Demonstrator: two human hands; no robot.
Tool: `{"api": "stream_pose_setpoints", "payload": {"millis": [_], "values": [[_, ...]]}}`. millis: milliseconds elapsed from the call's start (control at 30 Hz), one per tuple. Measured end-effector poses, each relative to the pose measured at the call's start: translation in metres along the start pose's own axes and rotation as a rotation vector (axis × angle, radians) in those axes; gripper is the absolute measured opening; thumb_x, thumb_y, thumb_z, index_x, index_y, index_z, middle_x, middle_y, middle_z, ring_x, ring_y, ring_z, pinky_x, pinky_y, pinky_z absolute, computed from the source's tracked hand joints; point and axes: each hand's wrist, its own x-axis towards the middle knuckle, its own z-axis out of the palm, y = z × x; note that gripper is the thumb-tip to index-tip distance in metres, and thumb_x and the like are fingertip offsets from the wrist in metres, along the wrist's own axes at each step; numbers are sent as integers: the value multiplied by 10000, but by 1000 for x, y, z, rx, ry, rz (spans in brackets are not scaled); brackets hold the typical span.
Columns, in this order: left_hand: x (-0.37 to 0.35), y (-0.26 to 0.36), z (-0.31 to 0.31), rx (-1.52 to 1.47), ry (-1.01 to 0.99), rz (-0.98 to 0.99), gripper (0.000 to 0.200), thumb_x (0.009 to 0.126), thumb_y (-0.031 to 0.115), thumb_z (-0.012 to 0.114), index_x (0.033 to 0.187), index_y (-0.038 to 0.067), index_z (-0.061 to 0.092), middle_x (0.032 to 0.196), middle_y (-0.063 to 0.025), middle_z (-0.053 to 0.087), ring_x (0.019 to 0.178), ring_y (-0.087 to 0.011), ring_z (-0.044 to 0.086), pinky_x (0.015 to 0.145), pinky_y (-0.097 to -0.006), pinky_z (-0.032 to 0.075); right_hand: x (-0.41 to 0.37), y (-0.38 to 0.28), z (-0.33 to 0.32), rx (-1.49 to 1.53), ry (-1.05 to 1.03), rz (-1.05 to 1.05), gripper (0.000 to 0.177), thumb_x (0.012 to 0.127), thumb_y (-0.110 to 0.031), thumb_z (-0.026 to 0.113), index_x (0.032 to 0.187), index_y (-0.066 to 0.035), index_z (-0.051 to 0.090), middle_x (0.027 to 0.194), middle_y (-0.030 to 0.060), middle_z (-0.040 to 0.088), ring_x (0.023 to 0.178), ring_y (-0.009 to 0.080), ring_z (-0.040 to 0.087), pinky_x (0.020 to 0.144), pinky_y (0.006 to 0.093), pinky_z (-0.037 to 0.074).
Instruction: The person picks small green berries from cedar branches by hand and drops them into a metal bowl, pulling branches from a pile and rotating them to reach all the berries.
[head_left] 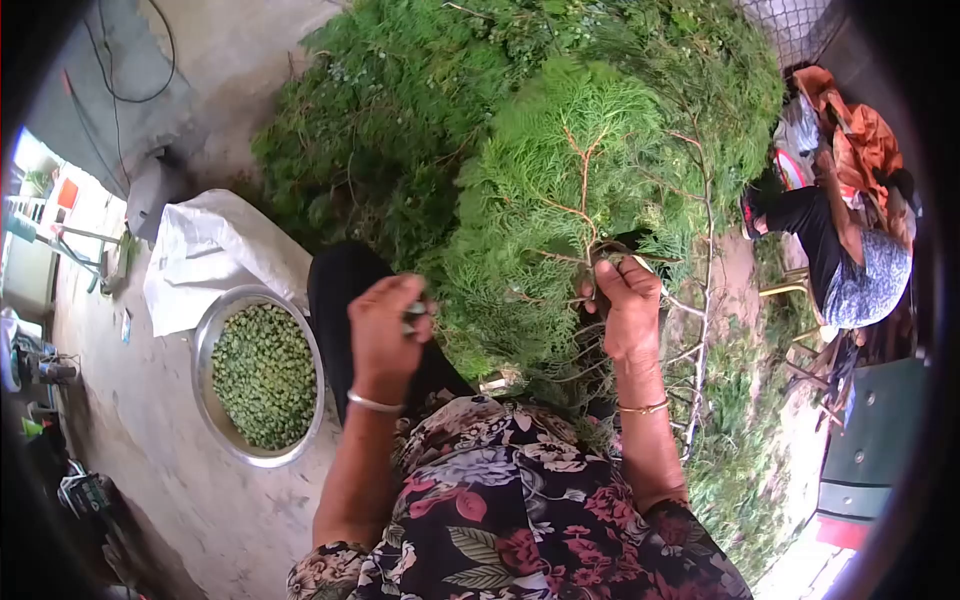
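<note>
A leafy green branch (585, 170) with reddish-brown stems spreads out in front of me. Its stem end is in my right hand (628, 298), whose fingers are wrapped round it. My left hand (388, 325) is raised over my dark trouser leg, fingers curled round something small and greenish that is too blurred to name. To the left of that leg, a metal bowl (316, 405) on the floor holds a heap of small green cones (262, 375). Beyond the branch lies a large pile of similar green branches (400, 130).
A white sack (215, 255) lies behind the bowl. Bare branch stems (705, 300) run along my right side. At the far right another person (868, 265) sits near an orange cloth (865, 135). A dark green box (872, 430) stands at the lower right.
</note>
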Motion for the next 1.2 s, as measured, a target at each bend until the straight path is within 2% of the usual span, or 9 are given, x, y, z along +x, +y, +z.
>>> {"api": "stream_pose_setpoints", "payload": {"millis": [267,467,567,600,733,833,967,1067,1200], "values": [[-30,80,-126,301,507,466,263,805,33,572,1061,-31,576,815,-84,605,635,-146,580,551,-239,464,-6,-7,-1,106,-7,63,51,878,-48,570,867,-11,604,731,17,577,577,113,542,441,217,408],[-41,98,-226,2069,1028,660,374,816,96,597,1143,-79,544,998,-186,636,884,-301,604,806,-374,458,0,-8,0,164,7,59,122,871,-63,598,758,-31,564,680,28,561,564,124,537,434,231,398],[-37,97,-218,1618,993,831,305,852,76,547,1125,-59,566,989,-177,643,852,-250,618,744,-335,472,-1,-13,2,174,-15,60,170,865,-60,605,711,-41,535,656,31,549,562,131,537,432,238,394],[-48,101,-152,1323,863,577,257,876,65,508,1096,-40,588,895,-149,653,787,-207,624,675,-315,484,-1,-14,2,191,-22,59,169,865,-57,604,712,-41,536,660,31,551,562,133,537,431,238,393],[-46,51,-45,755,-37,269,183,851,79,536,915,-42,658,806,-104,666,696,-135,636,620,-244,515,-3,-16,1,228,-68,32,100,867,-66,602,779,-27,574,691,32,568,560,138,536,431,239,390],[-41,2,15,795,-421,472,170,790,-30,605,952,-54,652,803,-88,672,675,-125,633,596,-231,508,-5,-20,0,193,-52,32,68,867,-76,606,839,-15,600,698,26,566,558,142,532,431,241,390],[-18,-36,48,854,-356,670,202,805,-46,605,1005,-68,626,778,-79,663,656,-115,620,597,-223,494,-8,-23,4,167,-58,24,204,883,-97,586,706,-64,491,662,39,531,552,157,506,435,254,391],[-7,-39,52,395,-353,101,220,823,-16,625,1032,-83,605,754,-56,637,641,-81,582,576,-222,471,-8,-20,-1,187,-94,30,130,873,-91,604,780,-4,574,683,52,563,539,156,539,422,245,387],[-2,-42,54,576,-284,405,218,793,-8,653,1003,-60,621,768,-84,644,613,-105,584,563,-228,464,-10,-23,1,187,-82,33,154,872,-101,609,761,-4,565,680,55,566,538,163,548,419,244,388]]}}
